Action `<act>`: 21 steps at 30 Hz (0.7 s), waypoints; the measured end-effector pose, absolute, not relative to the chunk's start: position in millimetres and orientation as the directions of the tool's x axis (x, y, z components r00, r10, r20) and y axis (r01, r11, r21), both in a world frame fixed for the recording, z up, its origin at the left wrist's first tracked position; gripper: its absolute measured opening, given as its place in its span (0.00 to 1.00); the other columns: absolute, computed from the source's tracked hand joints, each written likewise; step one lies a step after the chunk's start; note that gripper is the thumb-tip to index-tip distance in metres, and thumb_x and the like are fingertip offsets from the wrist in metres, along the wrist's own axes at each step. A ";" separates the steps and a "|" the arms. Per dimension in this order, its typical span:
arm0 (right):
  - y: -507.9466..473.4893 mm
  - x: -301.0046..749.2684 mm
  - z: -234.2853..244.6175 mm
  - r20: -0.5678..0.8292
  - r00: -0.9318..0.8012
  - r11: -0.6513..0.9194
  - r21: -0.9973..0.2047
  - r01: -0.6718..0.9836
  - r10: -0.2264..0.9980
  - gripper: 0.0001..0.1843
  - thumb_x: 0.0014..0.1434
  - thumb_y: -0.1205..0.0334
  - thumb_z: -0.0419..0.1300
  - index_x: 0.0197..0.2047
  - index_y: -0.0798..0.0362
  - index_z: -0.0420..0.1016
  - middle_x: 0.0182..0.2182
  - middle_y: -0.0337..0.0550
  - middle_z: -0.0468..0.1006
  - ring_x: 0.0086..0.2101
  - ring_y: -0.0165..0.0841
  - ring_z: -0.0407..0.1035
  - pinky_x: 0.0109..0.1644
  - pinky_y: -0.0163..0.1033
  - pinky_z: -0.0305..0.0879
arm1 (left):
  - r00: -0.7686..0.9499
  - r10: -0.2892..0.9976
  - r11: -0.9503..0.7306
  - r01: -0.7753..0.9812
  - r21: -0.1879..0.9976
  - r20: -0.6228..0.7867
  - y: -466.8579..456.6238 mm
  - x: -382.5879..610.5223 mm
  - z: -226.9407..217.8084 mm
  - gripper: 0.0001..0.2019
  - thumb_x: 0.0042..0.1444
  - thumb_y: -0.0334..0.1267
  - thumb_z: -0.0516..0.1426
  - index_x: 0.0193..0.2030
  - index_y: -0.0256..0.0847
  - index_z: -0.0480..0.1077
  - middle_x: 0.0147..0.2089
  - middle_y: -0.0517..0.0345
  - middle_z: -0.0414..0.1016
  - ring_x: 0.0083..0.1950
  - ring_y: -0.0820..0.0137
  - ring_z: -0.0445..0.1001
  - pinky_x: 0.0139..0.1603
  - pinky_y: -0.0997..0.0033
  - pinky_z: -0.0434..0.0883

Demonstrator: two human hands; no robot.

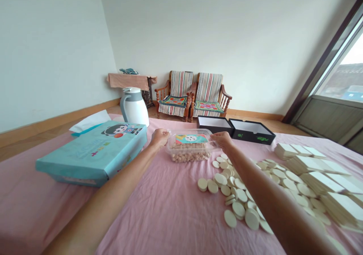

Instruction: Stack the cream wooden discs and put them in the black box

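Note:
A clear plastic food box [190,156] with a colourful label on its lid stands in front of me on the pink cloth. Small round tan pieces, perhaps nuts, fill its lower part. My left hand [160,137] pinches the box at its left edge. At the right edge, the fingers of my right hand [222,139] are closed on the rim. Whether the lid is fully pressed down cannot be made out.
Many pale round discs [238,209] lie loose under my right forearm. Stacks of pale rectangular pieces [326,181] stand at the right. Two black open boxes [252,137] are behind. A turquoise carton [93,149] and a white jug [136,109] are at left, chairs [209,90] beyond.

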State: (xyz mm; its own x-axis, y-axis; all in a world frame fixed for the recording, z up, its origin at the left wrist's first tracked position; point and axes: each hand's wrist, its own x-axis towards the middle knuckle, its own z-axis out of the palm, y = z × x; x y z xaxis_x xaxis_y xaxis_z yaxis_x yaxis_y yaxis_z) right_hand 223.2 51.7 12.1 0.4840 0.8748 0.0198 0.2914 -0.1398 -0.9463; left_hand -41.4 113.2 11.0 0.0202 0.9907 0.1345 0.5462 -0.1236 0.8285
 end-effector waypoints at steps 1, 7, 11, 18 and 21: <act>51.4 222.5 11.1 0.026 0.496 -0.140 -0.945 0.295 0.868 0.12 0.50 0.60 0.65 0.25 0.61 0.73 0.17 0.45 0.75 0.15 0.27 0.67 0.17 0.28 0.64 | 0.014 0.992 -0.112 0.539 0.835 0.124 113.0 -41.1 11.0 0.16 0.60 0.41 0.55 0.52 0.36 0.66 0.52 0.50 0.69 0.48 0.63 0.71 0.46 0.58 0.72; 44.6 226.7 12.8 0.063 0.515 -0.165 -0.908 0.384 0.855 0.15 0.51 0.54 0.64 0.25 0.59 0.73 0.16 0.43 0.73 0.17 0.27 0.69 0.16 0.26 0.60 | -0.019 0.994 -0.080 0.533 0.842 0.107 107.6 -39.4 15.3 0.14 0.59 0.42 0.55 0.44 0.33 0.71 0.32 0.56 0.74 0.28 0.73 0.73 0.28 0.74 0.70; 26.8 230.9 21.1 0.067 0.497 -0.189 -0.875 0.446 0.865 0.15 0.51 0.53 0.63 0.25 0.58 0.73 0.15 0.40 0.72 0.16 0.26 0.67 0.16 0.25 0.58 | 0.001 0.991 -0.115 0.537 0.836 0.136 99.9 -45.9 20.4 0.20 0.54 0.47 0.56 0.48 0.34 0.71 0.23 0.60 0.72 0.20 0.75 0.69 0.20 0.78 0.63; 0.1 229.6 24.1 -0.009 0.415 -0.219 -0.859 0.463 0.910 0.11 0.54 0.59 0.61 0.27 0.59 0.73 0.17 0.42 0.74 0.19 0.26 0.70 0.18 0.25 0.61 | 0.096 0.983 -0.181 0.588 0.788 0.154 71.8 -58.6 17.5 0.24 0.52 0.48 0.59 0.52 0.35 0.67 0.16 0.67 0.65 0.15 0.76 0.63 0.18 0.78 0.58; 0.9 230.9 24.6 -0.025 0.409 -0.234 -0.851 0.469 0.912 0.10 0.53 0.62 0.61 0.25 0.59 0.72 0.17 0.44 0.74 0.18 0.27 0.70 0.17 0.24 0.59 | 0.117 0.981 -0.192 0.591 0.783 0.152 61.3 -58.1 17.6 0.24 0.53 0.45 0.58 0.54 0.34 0.66 0.17 0.67 0.65 0.15 0.77 0.63 0.18 0.79 0.58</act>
